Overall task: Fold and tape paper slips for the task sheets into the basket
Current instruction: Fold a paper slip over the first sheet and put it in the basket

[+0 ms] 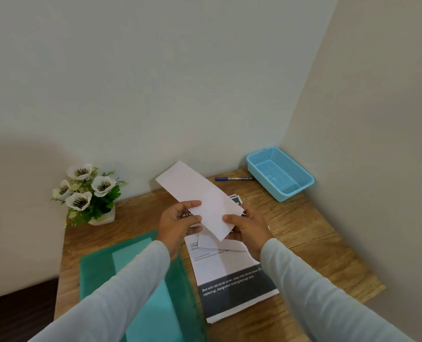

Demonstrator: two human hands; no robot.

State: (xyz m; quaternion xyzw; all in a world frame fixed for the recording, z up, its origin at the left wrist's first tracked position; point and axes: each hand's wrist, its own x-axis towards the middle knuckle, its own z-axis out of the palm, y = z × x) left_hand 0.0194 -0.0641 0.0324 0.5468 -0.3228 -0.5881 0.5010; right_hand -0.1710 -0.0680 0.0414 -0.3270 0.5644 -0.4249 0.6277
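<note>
A long white paper slip [195, 191] is held up above the wooden table [303, 233], tilted from upper left to lower right. My left hand [178, 225] pinches its left edge near the lower end. My right hand [247, 230] grips its bottom right corner. Under my hands lies a stack of printed task sheets [232, 280] with a dark band of white text. A light blue mesh basket [280, 172] stands in the far right corner, with nothing in it that I can see. No tape is visible.
A blue pen [232, 179] lies by the wall left of the basket. A white pot of artificial flowers [89, 193] stands at the far left. A green folder [136, 285] covers the near left of the table, partly under my left sleeve.
</note>
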